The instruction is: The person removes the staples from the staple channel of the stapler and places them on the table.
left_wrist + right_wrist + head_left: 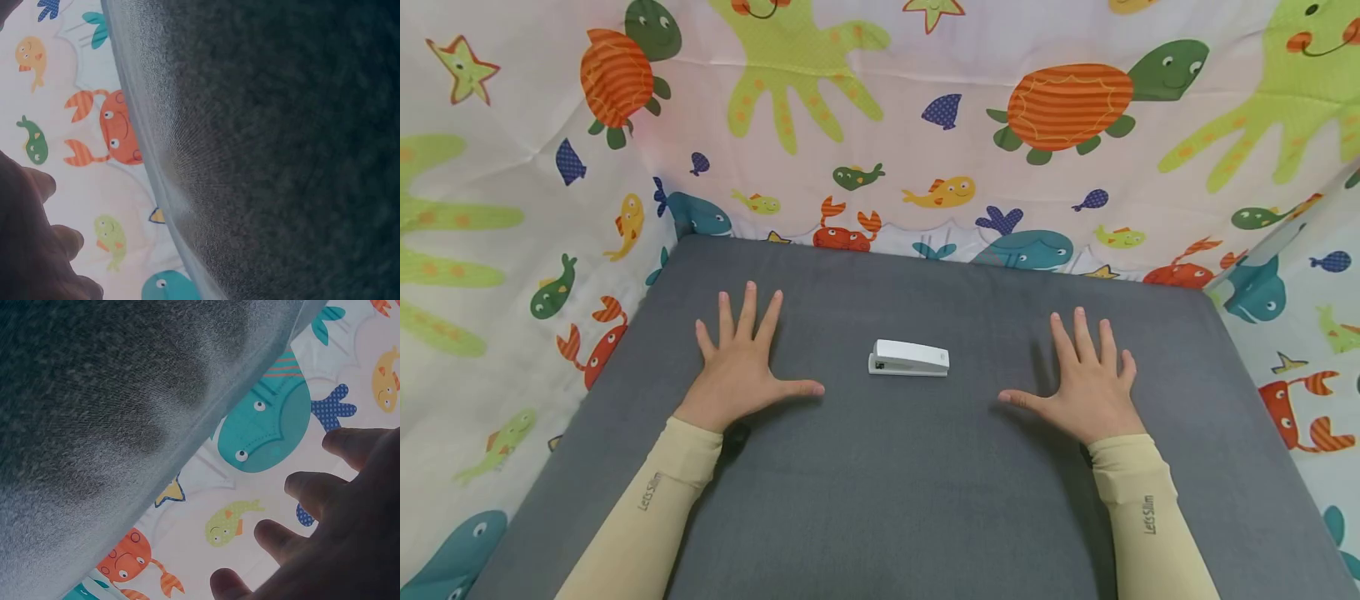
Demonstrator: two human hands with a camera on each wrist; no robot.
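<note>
A white stapler (910,358) lies on its base on the grey table, between the two hands in the head view. To its left, my left hand (735,375) has its fingers spread and its thumb pointing towards the stapler. On the other side my right hand (1090,387) is spread in the same way, thumb pointing inward. Both hands hold nothing and are apart from the stapler. In the left wrist view, dark fingers of the left hand (37,244) show at the lower left. The right hand (331,519) shows several fingers at the lower right of its view.
The grey table (880,492) is bounded at the back and sides by a curtain (880,108) printed with sea animals. Its far edge runs behind the stapler. Both forearms, in cream sleeves (647,500), reach in from the near side.
</note>
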